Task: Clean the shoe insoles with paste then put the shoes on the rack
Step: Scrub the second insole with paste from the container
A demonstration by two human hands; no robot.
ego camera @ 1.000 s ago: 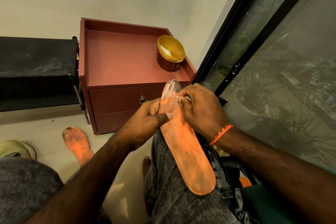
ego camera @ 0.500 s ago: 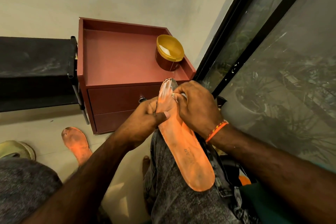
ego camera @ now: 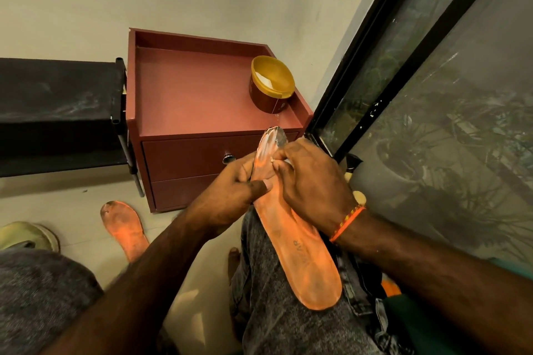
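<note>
An orange insole [ego camera: 305, 262] lies along my right thigh, its toe end smeared white with paste. My left hand [ego camera: 230, 196] grips its left edge near the toe, thumb on top. My right hand [ego camera: 311, 184] is curled over the toe part and presses something small and white against it; what that is stays mostly hidden. A second orange insole [ego camera: 124, 228] lies on the floor to the left. The open paste tub [ego camera: 271, 86], maroon with a yellow rim, stands on the red cabinet [ego camera: 187, 101].
A black shoe rack [ego camera: 57, 112] stands left of the cabinet against the wall. A pale green shoe [ego camera: 26, 236] sits at the far left on the floor. A dark-framed glass door [ego camera: 432, 95] fills the right side.
My right hand has slid a little toward the insole's toe end while rubbing. The left hand keeps the same grip and the insole barely shifts.
</note>
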